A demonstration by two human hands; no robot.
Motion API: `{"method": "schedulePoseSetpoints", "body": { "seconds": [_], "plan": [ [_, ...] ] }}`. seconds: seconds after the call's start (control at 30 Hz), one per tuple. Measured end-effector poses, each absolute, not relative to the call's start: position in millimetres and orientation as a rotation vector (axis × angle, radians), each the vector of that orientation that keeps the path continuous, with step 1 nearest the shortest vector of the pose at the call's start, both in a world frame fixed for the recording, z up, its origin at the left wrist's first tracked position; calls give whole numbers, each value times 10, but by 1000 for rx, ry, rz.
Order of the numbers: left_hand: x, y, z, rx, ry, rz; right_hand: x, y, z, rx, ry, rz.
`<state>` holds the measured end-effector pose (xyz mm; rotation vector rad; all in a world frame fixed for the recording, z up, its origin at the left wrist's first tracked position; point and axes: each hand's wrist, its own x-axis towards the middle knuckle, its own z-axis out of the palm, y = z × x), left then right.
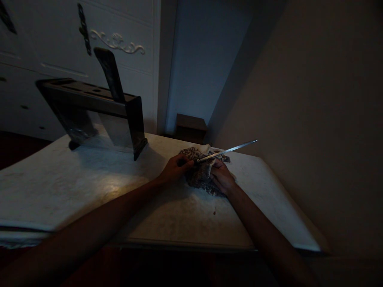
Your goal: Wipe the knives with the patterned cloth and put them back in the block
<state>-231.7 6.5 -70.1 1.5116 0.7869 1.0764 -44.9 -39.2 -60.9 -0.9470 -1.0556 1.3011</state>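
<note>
1. Left hand (177,166): fingers closed on the dark handle end of a slim metal tool (233,150), at the near edge of the cloth bundle.
2. Slim metal tool: located above the middle-right part of the desk (167,223); shaft bare and bright, pointing away to the right and rising slightly toward its tip. Exact tool type cannot be told from this angle.
3. Right hand (222,176): fingers clamped on the patterned cloth (203,181), just below the shaft. Contact between fingers and metal cannot be confirmed.
4. Patterned cloth: bunched on the desk, between and beneath both hands; brown and pale print.
5. Knife block (89,104): upright on the left part of the desk, well apart from the hands. A black handle (109,73) projects from the top, near the right end.
6. Surroundings: white cabinet (125,24) with raised scroll ornament behind the block; dark box (191,122) beyond the far desk edge; plain wall (314,99) at right. Lighting is dim.
</note>
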Motion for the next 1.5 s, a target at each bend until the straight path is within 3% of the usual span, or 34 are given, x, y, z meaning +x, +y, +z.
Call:
{"method": "schedulePoseSetpoints", "body": {
  "seconds": [0.6,1.07,1.5],
  "plan": [
    [-2305,59,-678,1367,804,1002,-486,-407,-550,-939,-985,1275],
    [-2419,15,-640,2259,988,1168,-483,-389,-610,-938,-1011,1190],
    [-2404,-35,-540,2554,1160,1165,-461,-378,-632,-937,-743,1197]
  ]
}}
